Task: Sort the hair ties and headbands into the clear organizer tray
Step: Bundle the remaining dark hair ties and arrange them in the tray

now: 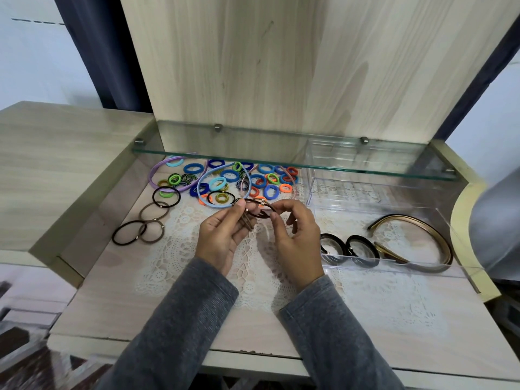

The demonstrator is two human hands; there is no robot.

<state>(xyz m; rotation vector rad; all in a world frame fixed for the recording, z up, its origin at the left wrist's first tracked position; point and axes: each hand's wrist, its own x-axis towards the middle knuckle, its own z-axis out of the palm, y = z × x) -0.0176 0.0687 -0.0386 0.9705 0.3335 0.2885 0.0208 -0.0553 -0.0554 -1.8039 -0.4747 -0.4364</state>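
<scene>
Clear organizer tray (394, 267) sits at right of tabletop (118, 299); gold headband (427, 226) and two black ties (361, 237) lie in its front compartments. Coloured pile (230, 175) lies back left, apart from tray. Risk: brown hair ties (257, 211) look bunched; stretched elastic could spring loose and scatter if a pinch slips. Left hand (222, 237) palm up, fingers curled round the bunch; right hand (298, 235) pinches one loop, thumb against forefinger.

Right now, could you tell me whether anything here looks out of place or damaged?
Nothing much: the coloured hair ties lie in an unsorted heap under the glass shelf, and the desk's front edge looks slightly chipped.
</scene>
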